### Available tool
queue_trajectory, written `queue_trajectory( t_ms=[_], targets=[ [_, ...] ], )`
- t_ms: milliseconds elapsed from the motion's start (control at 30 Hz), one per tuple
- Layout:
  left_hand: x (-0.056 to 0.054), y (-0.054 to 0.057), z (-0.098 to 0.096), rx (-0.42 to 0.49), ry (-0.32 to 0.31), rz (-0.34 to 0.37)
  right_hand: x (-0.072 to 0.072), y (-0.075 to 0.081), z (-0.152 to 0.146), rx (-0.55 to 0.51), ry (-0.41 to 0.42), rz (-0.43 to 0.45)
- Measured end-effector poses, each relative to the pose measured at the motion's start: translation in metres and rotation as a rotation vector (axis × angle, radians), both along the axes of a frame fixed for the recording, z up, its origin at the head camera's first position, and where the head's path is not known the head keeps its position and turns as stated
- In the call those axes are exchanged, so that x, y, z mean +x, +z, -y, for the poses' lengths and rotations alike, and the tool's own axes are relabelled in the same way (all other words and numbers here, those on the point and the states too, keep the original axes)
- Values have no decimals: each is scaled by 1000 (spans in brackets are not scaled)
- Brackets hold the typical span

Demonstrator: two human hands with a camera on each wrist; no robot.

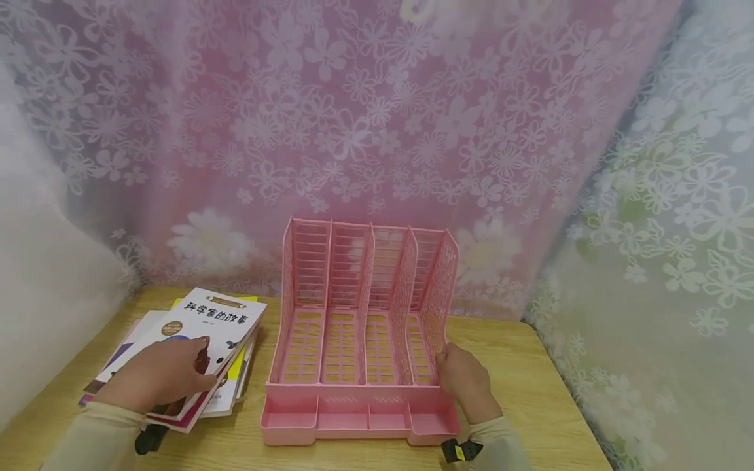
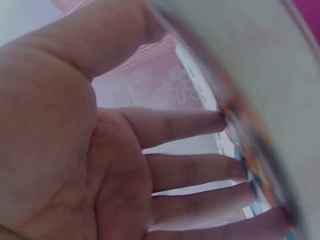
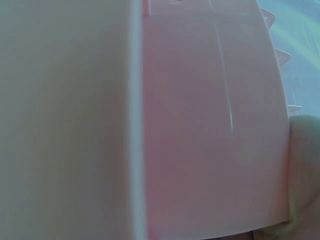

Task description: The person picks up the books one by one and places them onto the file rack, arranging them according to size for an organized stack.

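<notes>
A pink plastic file organizer (image 1: 347, 340) stands upright on the table, with tall divided slots behind and a low row of small trays in front. My right hand (image 1: 465, 381) grips the front edge of its right side wall; the right wrist view shows the pink wall (image 3: 200, 130) close up. At the left lies a stack of books, topped by a white book (image 1: 226, 314) with black Chinese characters. My left hand (image 1: 161, 373) holds this top book, its fingers on the cover and thumb at the right edge. In the left wrist view the fingers (image 2: 185, 170) touch the cover.
Beneath the top book are other books (image 1: 220, 402), slightly fanned out, with white and yellow covers. The wooden table (image 1: 501, 347) meets a pink floral curtain (image 1: 353, 131) behind and pale curtains at both sides.
</notes>
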State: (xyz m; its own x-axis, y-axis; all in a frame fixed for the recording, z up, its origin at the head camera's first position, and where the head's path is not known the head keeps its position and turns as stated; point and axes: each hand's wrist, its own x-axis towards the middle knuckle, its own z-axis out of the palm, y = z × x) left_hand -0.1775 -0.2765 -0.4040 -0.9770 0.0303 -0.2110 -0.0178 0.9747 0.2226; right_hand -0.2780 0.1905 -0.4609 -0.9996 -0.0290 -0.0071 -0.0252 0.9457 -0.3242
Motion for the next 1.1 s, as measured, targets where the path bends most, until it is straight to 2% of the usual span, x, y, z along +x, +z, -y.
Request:
queue_trajectory(
  t_ms=[100,267,367,467,533,733,933,1000,1100],
  targets=[
    [-1,-4,-7,9,23,-25,0,1,-2,4,1,-8],
    [-5,-14,-28,-32,49,-54,2,1,-5,1,-8,0],
    [-3,-17,-35,-35,88,-124,3,1,-6,-4,-6,6],
    [2,-21,-36,-28,125,-202,3,2,-5,-6,1,4],
    [3,-23,-36,-48,126,-238,3,2,-5,-6,2,0],
    [-2,-27,-27,-109,116,-239,0,1,-3,-9,28,-5],
    [4,-22,-11,-51,84,-248,-1,-1,-1,-11,38,8],
    [8,-17,-7,-17,95,-269,-1,-1,-1,-10,35,12],
    [11,-7,1,29,148,-320,0,0,-1,-18,30,12]
  ],
)
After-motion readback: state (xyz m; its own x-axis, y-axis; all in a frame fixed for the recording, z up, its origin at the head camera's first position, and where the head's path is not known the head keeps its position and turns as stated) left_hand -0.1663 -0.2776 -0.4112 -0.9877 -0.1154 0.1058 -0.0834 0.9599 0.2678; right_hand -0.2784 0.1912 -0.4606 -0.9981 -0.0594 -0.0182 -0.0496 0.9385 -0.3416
